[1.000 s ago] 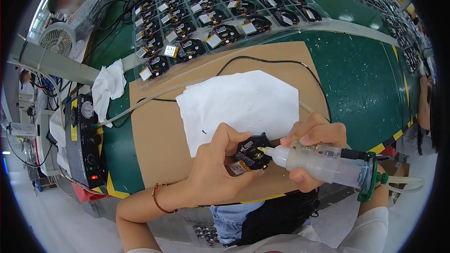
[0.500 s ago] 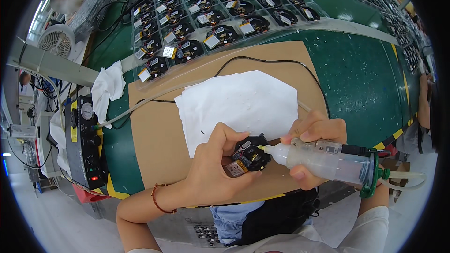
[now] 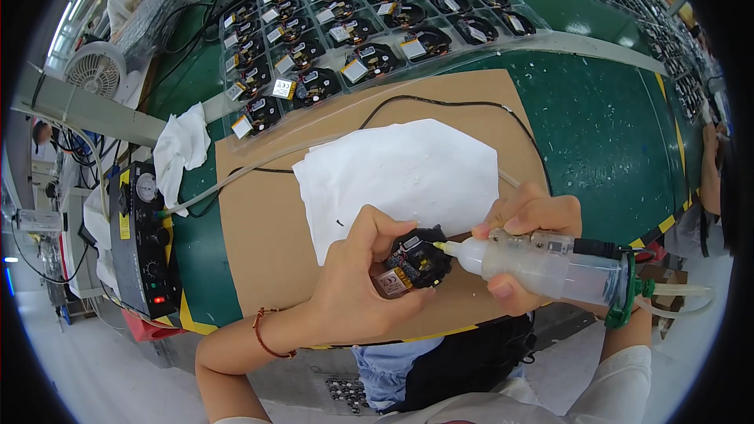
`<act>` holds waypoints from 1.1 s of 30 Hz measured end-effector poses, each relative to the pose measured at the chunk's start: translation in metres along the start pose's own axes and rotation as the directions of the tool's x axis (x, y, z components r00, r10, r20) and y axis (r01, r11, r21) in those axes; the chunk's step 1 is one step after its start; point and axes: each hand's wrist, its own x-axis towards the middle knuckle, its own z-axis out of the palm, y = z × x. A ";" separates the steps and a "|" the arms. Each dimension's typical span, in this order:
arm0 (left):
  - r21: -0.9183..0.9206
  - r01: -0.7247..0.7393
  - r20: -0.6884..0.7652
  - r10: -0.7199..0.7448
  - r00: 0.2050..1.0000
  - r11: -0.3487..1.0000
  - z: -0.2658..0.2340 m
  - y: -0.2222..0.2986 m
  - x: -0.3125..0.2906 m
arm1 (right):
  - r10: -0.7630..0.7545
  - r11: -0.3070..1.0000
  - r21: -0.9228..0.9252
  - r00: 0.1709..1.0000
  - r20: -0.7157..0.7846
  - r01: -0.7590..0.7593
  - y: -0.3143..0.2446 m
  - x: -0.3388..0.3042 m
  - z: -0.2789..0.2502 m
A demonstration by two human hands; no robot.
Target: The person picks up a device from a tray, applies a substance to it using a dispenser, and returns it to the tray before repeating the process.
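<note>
My left hand (image 3: 357, 279) pinches a small round black electronic module (image 3: 424, 259) by its edges, thumb below and index finger above. A flat silver battery (image 3: 393, 282) hangs from the module's lower left side, close to my thumb. In my right hand (image 3: 530, 224) lies a dispensing syringe (image 3: 542, 267), a clear barrel with a green end cap and an air tube. Its yellowish needle tip (image 3: 441, 246) meets the module's upper right part; whether it touches cannot be made out. Beneath my hands are a white cloth (image 3: 400, 177) and a brown cardboard sheet (image 3: 259, 251).
A clear compartment tray (image 3: 361, 39) with several similar modules stands at the back. On the left are a black dispenser controller (image 3: 141, 235) with a gauge, a crumpled white cloth (image 3: 182, 141) and a small fan (image 3: 96, 71). A black cable (image 3: 448, 100) crosses the cardboard.
The module has tilted and shifted slightly left in my left hand, and the needle tip sits at nearly the same place. At the back left, a person's head has moved slightly.
</note>
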 end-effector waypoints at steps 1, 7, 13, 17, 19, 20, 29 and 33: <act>-0.007 0.017 0.003 -0.017 1.000 1.000 0.000 0.001 0.000 | 0.002 1.000 0.008 1.000 0.001 -0.002 0.000 0.000 0.000; 0.003 0.012 -0.001 -0.012 1.000 1.000 0.000 0.000 0.001 | -0.020 0.999 -0.026 1.000 0.019 0.020 0.001 0.000 -0.004; -0.013 0.010 0.004 -0.010 1.000 1.000 0.000 0.000 0.002 | -0.023 0.998 -0.052 0.999 0.028 0.024 0.001 0.000 -0.004; -0.036 0.038 0.016 -0.038 0.999 0.999 0.000 0.006 0.003 | -0.057 0.996 -0.061 0.998 0.036 0.059 0.002 0.003 -0.006; -0.034 0.046 0.026 -0.045 0.999 0.998 -0.002 0.004 0.002 | -0.053 0.997 -0.045 0.998 0.042 0.055 0.002 0.003 -0.006; -0.031 0.053 0.035 -0.052 0.998 0.998 -0.002 0.002 0.002 | -0.050 0.998 -0.029 0.998 0.049 0.051 0.002 0.003 -0.006; -0.244 0.176 0.024 -0.176 0.984 0.954 -0.001 0.007 0.001 | 0.019 0.999 -0.044 0.999 0.049 -0.017 -0.003 0.001 -0.004; -0.241 0.194 0.040 -0.190 0.981 0.951 -0.003 0.008 0.002 | 0.035 0.999 -0.027 0.995 0.091 -0.033 -0.004 0.002 -0.006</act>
